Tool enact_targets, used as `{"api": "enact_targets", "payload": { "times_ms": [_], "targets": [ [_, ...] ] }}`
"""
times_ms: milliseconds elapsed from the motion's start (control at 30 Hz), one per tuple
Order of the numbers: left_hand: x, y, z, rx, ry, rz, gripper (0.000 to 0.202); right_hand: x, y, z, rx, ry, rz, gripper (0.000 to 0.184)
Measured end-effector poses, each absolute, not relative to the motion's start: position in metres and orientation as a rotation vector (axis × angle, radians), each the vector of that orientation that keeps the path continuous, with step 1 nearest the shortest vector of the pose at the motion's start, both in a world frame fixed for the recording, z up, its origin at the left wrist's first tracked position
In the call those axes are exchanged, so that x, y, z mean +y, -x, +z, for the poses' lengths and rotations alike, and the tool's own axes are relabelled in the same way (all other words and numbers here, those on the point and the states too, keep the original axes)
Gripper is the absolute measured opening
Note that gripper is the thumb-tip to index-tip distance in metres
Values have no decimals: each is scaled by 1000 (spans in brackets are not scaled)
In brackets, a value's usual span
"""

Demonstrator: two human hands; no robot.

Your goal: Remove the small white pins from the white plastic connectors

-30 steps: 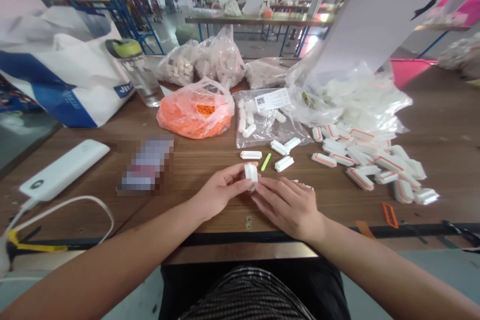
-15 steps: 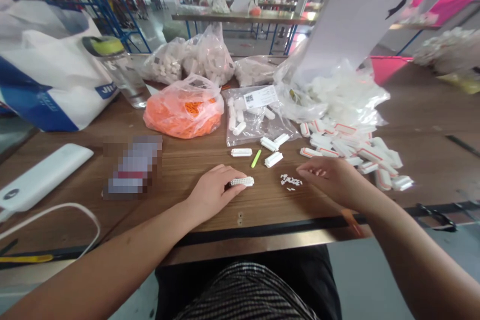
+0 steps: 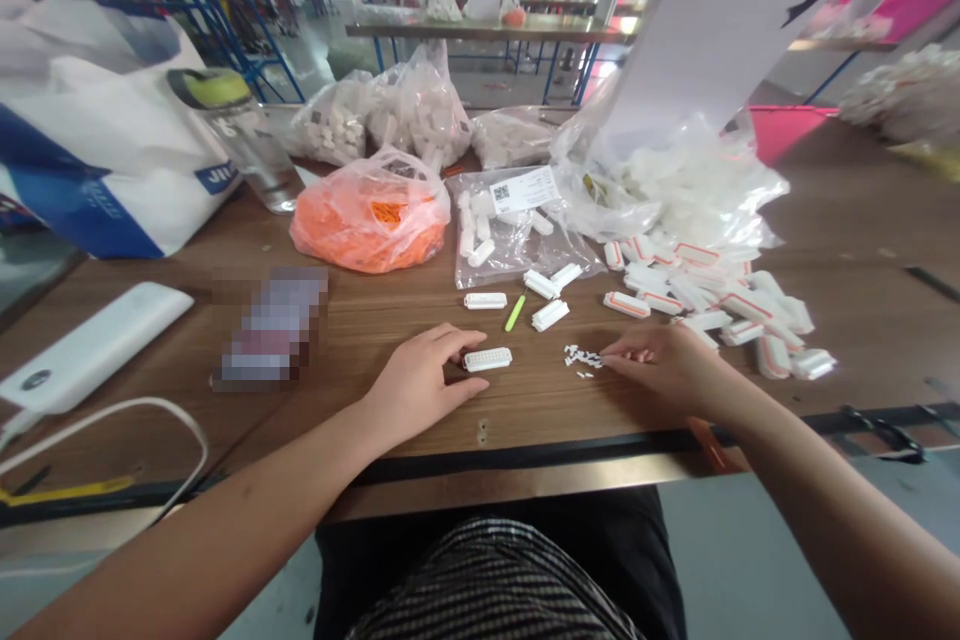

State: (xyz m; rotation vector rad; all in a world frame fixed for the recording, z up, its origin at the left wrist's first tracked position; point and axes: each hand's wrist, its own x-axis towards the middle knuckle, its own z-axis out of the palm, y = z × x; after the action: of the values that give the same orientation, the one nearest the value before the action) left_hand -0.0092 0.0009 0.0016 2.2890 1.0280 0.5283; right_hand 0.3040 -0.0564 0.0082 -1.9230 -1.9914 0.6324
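My left hand (image 3: pixel 420 382) rests on the wooden table (image 3: pixel 525 410), thumb and forefinger closed on the left end of a white perforated connector block (image 3: pixel 488 359) that lies flat. My right hand (image 3: pixel 664 363) lies to the right, its fingertips pinched at a small scatter of tiny white pieces (image 3: pixel 581 358); whether one is between them is too small to tell. Just beyond lie a green stick (image 3: pixel 514 313) and three loose white blocks (image 3: pixel 550 315).
A heap of white blocks with orange seals (image 3: pixel 712 305) spills from clear bags at the right. An orange bag (image 3: pixel 371 218), a flat clear bag (image 3: pixel 517 230), a bottle (image 3: pixel 247 145), a white-blue bag (image 3: pixel 105 170), a power bank (image 3: pixel 90 345) with cable stand left and behind.
My hands parted: the left laid the white block flat on the table, and the right went right, then dropped its fingertips onto the tiny white pieces.
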Motion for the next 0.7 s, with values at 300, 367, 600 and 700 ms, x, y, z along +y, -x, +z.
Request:
{"api": "enact_targets", "payload": {
  "times_ms": [300, 367, 600, 700],
  "targets": [
    [-1, 12, 5, 1085, -2207, 529, 33, -59, -299, 4, -1933, 1962, 617, 19],
    [-5, 12, 2, 1104, -2238, 564, 32, -60, -297, 3, -1910, 1954, 612, 18],
    [-5, 13, -7, 1036, -2353, 645, 24, -63, -300, 3, -1695, 1864, 814, 20],
    [-3, 12, -7, 1026, -2350, 650, 21, -63, -301, 6, -1573, 1768, 899, 29]
  ]
}}
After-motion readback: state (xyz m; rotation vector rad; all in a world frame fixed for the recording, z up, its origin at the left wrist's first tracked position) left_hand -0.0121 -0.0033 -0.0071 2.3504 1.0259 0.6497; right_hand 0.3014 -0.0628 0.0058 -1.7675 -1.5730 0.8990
